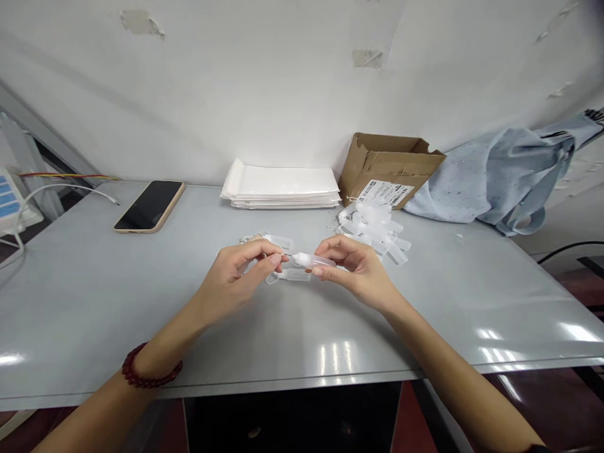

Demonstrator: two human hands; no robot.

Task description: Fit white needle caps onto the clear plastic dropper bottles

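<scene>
My right hand (353,267) is closed around a small translucent squeeze bottle (321,260), held lying on its side with its white nozzle pointing left. My left hand (250,264) pinches a small cap with a thin dark pin (287,254) at the nozzle's tip. Whether the pin is inside the nozzle I cannot tell. On the table beneath and behind my hands lie a few similar bottles (296,275), partly hidden by my fingers. Right of my right hand is a loose pile of such bottles (375,223), some with thin loops on their caps.
A stack of white envelopes (283,182) lies against the wall. Beside it stands an open cardboard box (391,167), with a light blue cloth bag (491,173) to the right. A phone (150,206) and a white cable (66,187) are on the grey table (117,289) at left.
</scene>
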